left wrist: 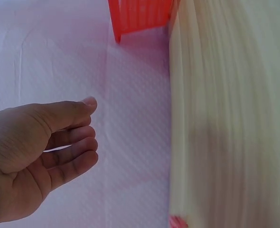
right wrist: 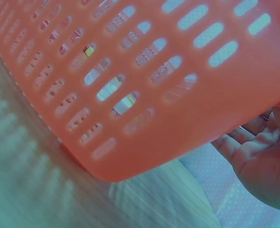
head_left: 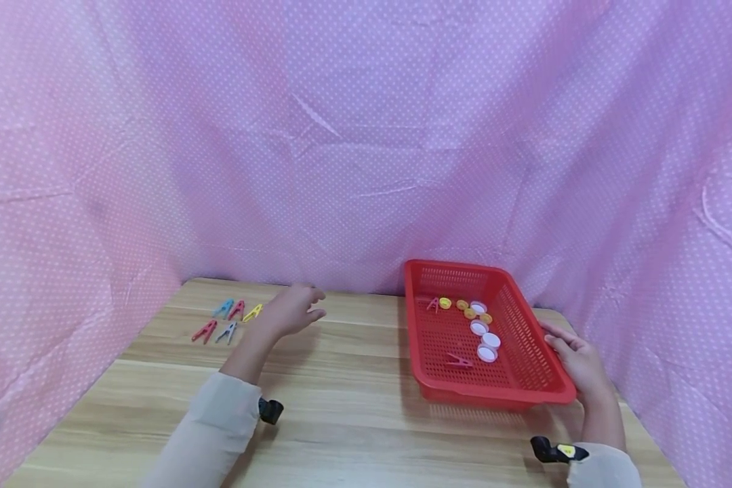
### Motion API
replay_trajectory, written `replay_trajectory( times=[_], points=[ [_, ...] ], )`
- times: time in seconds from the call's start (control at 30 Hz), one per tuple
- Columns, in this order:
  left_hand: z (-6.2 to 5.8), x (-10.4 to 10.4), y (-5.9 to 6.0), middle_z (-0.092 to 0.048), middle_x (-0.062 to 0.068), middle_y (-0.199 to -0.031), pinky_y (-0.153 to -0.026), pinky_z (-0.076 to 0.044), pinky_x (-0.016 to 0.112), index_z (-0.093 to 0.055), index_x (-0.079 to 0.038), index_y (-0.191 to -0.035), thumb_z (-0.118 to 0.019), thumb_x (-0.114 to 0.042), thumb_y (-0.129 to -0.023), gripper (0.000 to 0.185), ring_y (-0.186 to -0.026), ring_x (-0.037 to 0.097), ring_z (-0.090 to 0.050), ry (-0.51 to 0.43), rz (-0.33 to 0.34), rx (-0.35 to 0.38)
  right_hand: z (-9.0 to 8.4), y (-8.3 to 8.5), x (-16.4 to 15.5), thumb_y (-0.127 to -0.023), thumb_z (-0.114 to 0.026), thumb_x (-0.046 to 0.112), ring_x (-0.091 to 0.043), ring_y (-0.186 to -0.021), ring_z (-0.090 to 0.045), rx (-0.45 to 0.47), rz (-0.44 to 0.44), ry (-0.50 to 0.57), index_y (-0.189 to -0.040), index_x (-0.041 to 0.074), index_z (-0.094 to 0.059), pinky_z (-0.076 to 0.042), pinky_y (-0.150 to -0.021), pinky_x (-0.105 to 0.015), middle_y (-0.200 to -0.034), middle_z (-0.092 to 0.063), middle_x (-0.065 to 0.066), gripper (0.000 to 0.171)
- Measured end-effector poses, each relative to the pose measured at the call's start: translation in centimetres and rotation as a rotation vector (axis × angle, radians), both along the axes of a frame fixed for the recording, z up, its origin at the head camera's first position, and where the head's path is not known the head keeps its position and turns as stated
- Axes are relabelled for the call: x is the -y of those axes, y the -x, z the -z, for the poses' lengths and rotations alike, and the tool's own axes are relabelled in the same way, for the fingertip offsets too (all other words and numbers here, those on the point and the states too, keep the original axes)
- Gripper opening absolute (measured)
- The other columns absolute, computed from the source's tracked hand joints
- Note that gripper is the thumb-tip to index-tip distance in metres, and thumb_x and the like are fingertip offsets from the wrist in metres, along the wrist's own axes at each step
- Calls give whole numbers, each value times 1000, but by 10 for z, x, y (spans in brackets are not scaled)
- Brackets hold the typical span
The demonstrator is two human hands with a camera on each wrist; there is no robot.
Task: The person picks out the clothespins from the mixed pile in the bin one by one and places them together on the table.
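At the right of the head view stands a red plastic basket (head_left: pixel 512 393) with slotted walls. My right hand (head_left: pixel 576 362) grips its right rim, thumb on top and fingers under the edge. In the right wrist view the basket's wall (right wrist: pixel 168 137) fills most of the picture. Inside lie several white caps (head_left: pixel 491 340), several yellow and orange caps (head_left: pixel 444 303), and two red clothespins (head_left: pixel 460 362). My left hand (head_left: pixel 289 312) hovers over the table's far left part, fingers loosely bent and holding nothing. Beside it lies a yellow clothespin (head_left: pixel 253 312).
Left of that hand lie a blue clothespin (head_left: pixel 223 308), two red clothespins (head_left: pixel 205 331) and a grey clothespin (head_left: pixel 227 333). Pink dotted cloth (head_left: pixel 354 169) hangs behind and on both sides of the wooden table (head_left: pixel 341 420).
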State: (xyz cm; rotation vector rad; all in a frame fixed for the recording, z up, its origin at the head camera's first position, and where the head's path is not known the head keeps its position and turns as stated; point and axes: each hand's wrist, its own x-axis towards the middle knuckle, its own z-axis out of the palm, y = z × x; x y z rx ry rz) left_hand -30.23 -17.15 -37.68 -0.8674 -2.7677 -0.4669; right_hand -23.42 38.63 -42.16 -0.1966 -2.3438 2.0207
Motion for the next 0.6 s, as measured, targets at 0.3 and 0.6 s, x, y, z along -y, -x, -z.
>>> replay_trajectory(
  times=[0.3, 0.6],
  points=[
    [-11, -52, 6, -72, 15, -112, -96, -53, 43, -72, 2, -113, -73, -21, -96, 29, -106, 32, -69, 75, 74, -79, 0, -2, 0, -105, -58, 36, -8, -87, -72, -5, 3, -22, -157, 15, -42, -61, -74, -30, -101, -69, 21, 59],
    [-16, -98, 7, -72, 10, -103, -89, -55, 40, -73, -1, -109, -74, -20, -93, 24, -97, 28, -70, 182, 190, -166, -1, -2, 2, -104, -58, 42, -9, -88, -72, 9, 17, -73, -157, 14, -42, -61, -76, -32, -100, -68, 21, 62]
  ],
)
